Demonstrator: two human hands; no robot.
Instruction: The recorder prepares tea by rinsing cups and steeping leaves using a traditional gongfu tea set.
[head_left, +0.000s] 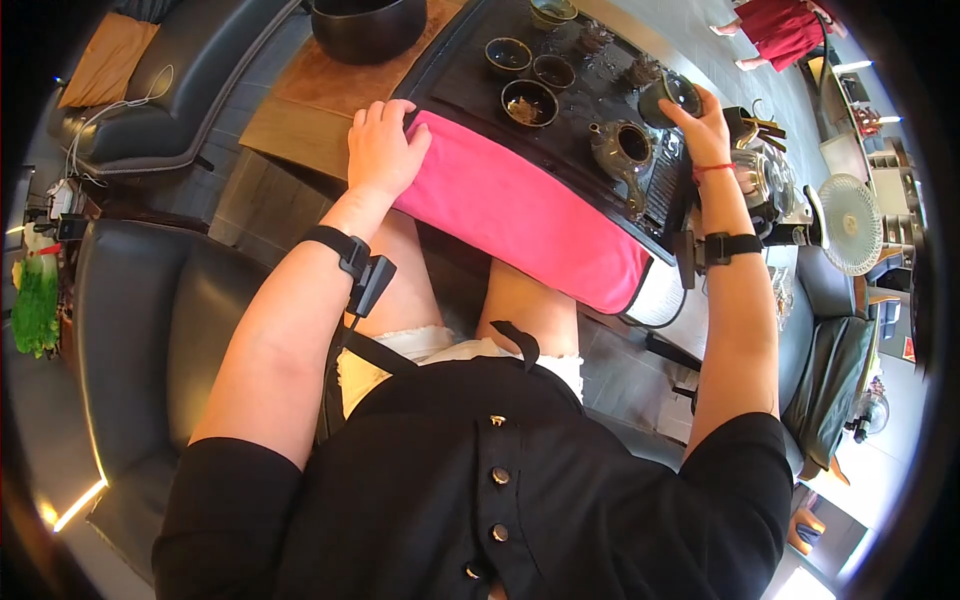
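Note:
My left hand (384, 150) lies palm down at the near left corner of a black tea tray (465, 90). Its thumb touches the end of a long pink cloth (517, 214), which lies along the tray's front edge and hangs over it. At the tray's right end my right hand (705, 127) grips a dark glazed ceramic vessel (661, 103) by its side, thumb towards me. Just left of and nearer than that vessel sits a side-handled teapot (626, 146) without its lid. One small bowl (529, 103) holds brown tea leaves or residue.
Two more bowls (508, 55) (553, 73) stand on the wet tray. A large black pot (369, 30) is at the far left. A metal kettle (765, 184) and a woven plate (849, 223) are at right. A person in a red skirt (784, 30) is beyond.

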